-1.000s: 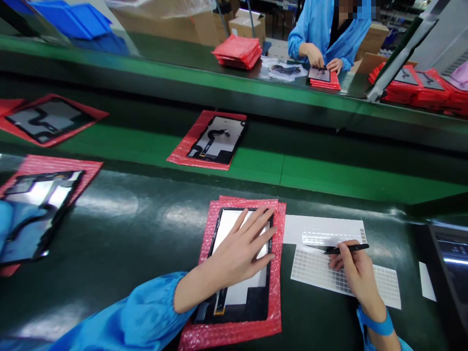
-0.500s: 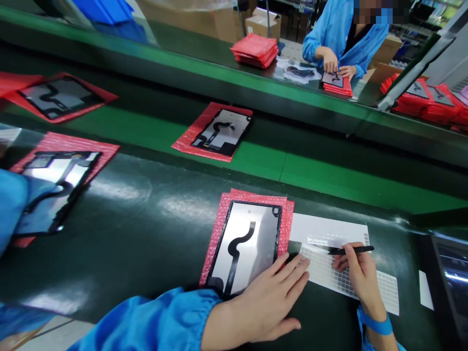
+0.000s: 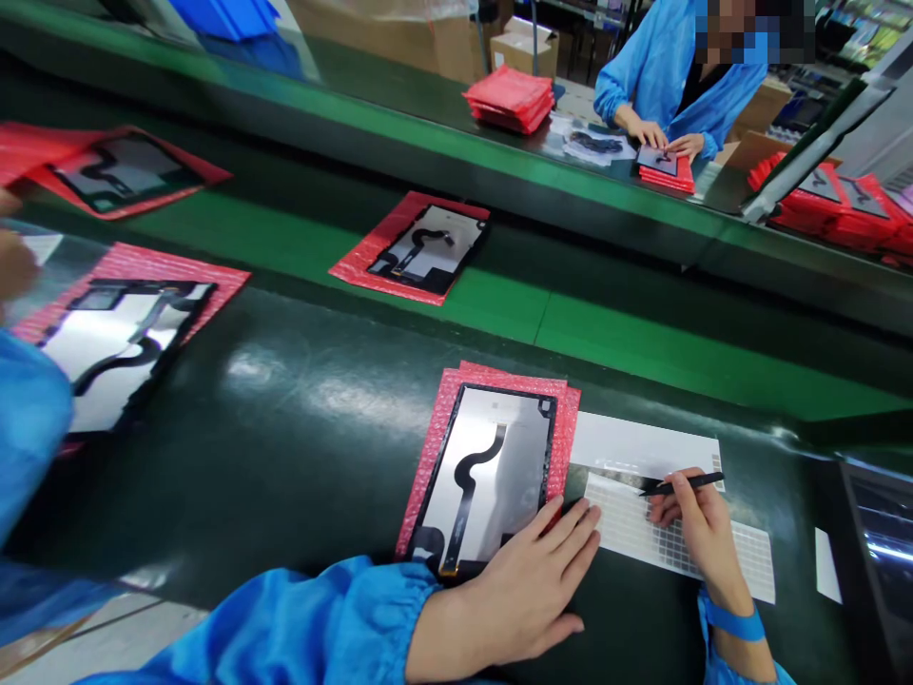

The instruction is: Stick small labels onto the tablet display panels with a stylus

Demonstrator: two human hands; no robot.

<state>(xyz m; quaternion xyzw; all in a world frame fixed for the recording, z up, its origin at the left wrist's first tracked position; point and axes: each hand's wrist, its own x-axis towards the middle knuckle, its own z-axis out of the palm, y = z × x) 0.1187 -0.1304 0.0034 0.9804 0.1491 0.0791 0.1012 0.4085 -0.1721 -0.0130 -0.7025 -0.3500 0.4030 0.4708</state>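
My left hand (image 3: 520, 590) lies flat with its fingers stretched out, across the lower right corner of a display panel (image 3: 471, 495). Its fingertips touch the left end of a sheet of small pale stickers (image 3: 620, 518). The panel shows its silver back, with a curved black ribbon cable (image 3: 467, 476), on top of red bubble bags (image 3: 430, 447). In my right hand (image 3: 703, 533), black tweezers (image 3: 689, 484) are pinched, their tip pointing left just above the sticker sheet. Behind that sheet lies a white sheet (image 3: 642, 445), partly covered by the hand and tweezers.
Further panels on red bags lie at the left (image 3: 106, 352) and on the green belt (image 3: 435, 247). A co-worker's blue sleeve (image 3: 29, 419) reaches in at the left. Across the line, another person handles a panel (image 3: 656, 160). A dark-framed box (image 3: 877, 533) stands at the right.
The left co-worker's arm has shifted, so a hand now shows by the red bag and more of that panel is visible. My hands have barely moved; the view has shifted slightly.
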